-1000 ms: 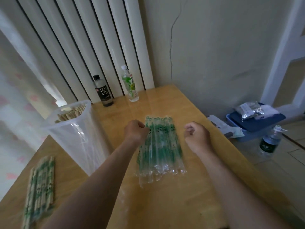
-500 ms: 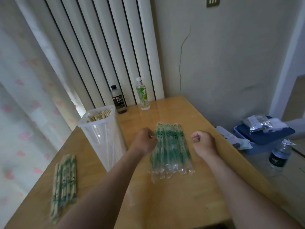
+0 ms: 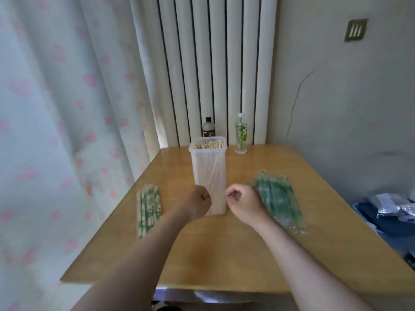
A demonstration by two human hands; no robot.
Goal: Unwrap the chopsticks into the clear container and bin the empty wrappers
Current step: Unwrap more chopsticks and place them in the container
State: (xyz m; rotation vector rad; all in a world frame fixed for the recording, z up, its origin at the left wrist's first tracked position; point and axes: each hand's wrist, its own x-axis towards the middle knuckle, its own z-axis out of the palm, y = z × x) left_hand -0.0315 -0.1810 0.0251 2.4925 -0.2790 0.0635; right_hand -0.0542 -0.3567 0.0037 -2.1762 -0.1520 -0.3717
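A tall clear container [image 3: 207,167] holding several bare chopsticks stands in the middle of the wooden table [image 3: 224,254]. To its right lies a flat heap of empty green-printed wrappers [image 3: 277,196]. At the table's left edge lies a bundle of wrapped chopsticks [image 3: 148,207]. My left hand [image 3: 195,204] is curled into a fist just left of the container's base and holds nothing. My right hand [image 3: 243,202] is curled too, between the container and the wrappers, its back touching the heap's near edge, nothing in its grasp.
A black soda bottle [image 3: 208,130] and a green-labelled bottle [image 3: 241,136] stand at the table's far edge by the white radiator. A curtain hangs at the left. A blue bin [image 3: 386,221] with packets on it sits on the floor at the right.
The view has swung left and up. Both fists have left the sides of the wrapper heap and now flank the container's base, with the heap to the right of my right hand.
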